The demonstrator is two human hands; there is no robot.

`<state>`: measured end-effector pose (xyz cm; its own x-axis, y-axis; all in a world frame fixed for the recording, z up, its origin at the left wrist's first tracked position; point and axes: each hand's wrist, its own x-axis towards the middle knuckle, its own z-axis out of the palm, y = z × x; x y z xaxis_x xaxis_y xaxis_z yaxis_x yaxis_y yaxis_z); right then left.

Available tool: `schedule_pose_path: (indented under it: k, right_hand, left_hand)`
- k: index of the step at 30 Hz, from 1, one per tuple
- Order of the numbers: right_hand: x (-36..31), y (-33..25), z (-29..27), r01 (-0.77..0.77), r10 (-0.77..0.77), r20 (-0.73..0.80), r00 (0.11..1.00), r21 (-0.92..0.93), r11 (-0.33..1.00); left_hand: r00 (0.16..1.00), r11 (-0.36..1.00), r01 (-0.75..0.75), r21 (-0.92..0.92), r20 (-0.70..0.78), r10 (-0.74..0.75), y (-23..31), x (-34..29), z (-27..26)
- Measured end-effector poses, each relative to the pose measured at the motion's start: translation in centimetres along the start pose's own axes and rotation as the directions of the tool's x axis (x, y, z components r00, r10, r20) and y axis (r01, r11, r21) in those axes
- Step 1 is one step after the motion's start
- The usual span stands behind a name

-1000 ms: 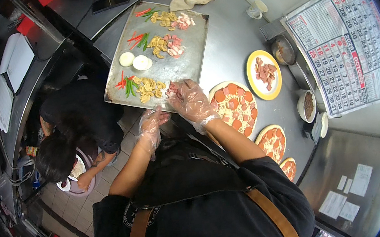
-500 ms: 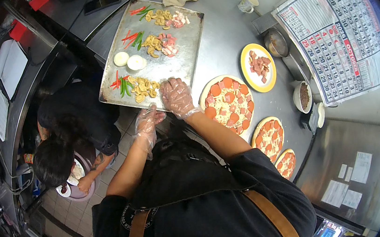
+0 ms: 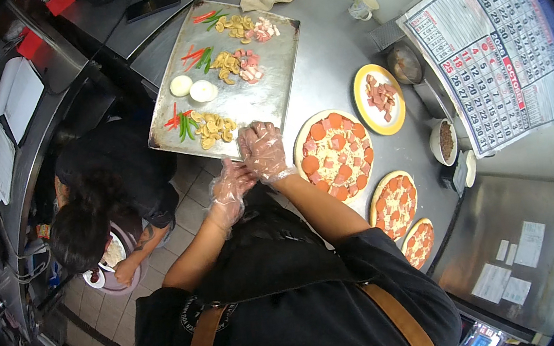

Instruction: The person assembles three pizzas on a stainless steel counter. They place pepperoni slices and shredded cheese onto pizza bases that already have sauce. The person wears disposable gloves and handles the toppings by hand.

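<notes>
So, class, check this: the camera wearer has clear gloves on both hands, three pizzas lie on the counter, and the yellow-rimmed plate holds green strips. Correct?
No: the head view shows the yellow-rimmed plate holding chopped meat. The left hand and right hand wear clear gloves, and three pizzas lie on the counter.

3 pizzas (image 3: 334,156) | 3 mushroom piles (image 3: 215,129) | 1 tray (image 3: 267,99) | 1 plate (image 3: 401,101) | 1 phone (image 3: 153,5)

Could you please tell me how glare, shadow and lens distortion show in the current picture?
Head view: glare whitens the steel counter beside the tray; head view: small glints sit on the gloved left hand and right hand; head view: the far left falls into shadow, the fisheye bows the counter's upper-left edge, and the corners go black.
</notes>
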<state>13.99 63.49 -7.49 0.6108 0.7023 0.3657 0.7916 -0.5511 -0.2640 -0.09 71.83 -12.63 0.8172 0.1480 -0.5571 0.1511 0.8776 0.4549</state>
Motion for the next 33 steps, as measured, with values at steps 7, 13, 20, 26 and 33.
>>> schedule_pose_path:
  k: [7,13,20,26,33]
  right_hand:
    - [-2.0,-2.3,-0.4,0.129,-0.133,0.156,0.979,0.037,0.991]
    - [-4.2,-4.0,-2.9,0.216,-0.273,0.196,0.942,0.272,0.938]
    - [-4.8,-4.6,-8.1,0.319,-0.418,0.264,0.869,0.346,0.882]
    - [-2.7,-0.3,-16.2,0.244,-0.271,0.099,0.958,0.223,0.944]
    - [-3.8,9.5,-20.7,-0.078,0.091,-0.122,0.988,0.113,0.991]
  left_hand:
    - [0.997,0.918,0.023,-0.396,-0.065,-0.053,-0.9,1.2,1.8]
    - [0.976,0.870,0.166,-0.464,0.201,-0.079,-2.0,1.0,-3.3]
    - [0.988,0.948,0.129,-0.290,0.114,-0.100,1.4,-4.2,0.5]
    - [0.987,0.967,0.153,-0.203,0.083,-0.139,3.4,-2.6,11.1]
    - [0.961,0.967,0.083,0.242,0.239,-0.142,0.4,1.4,24.8]
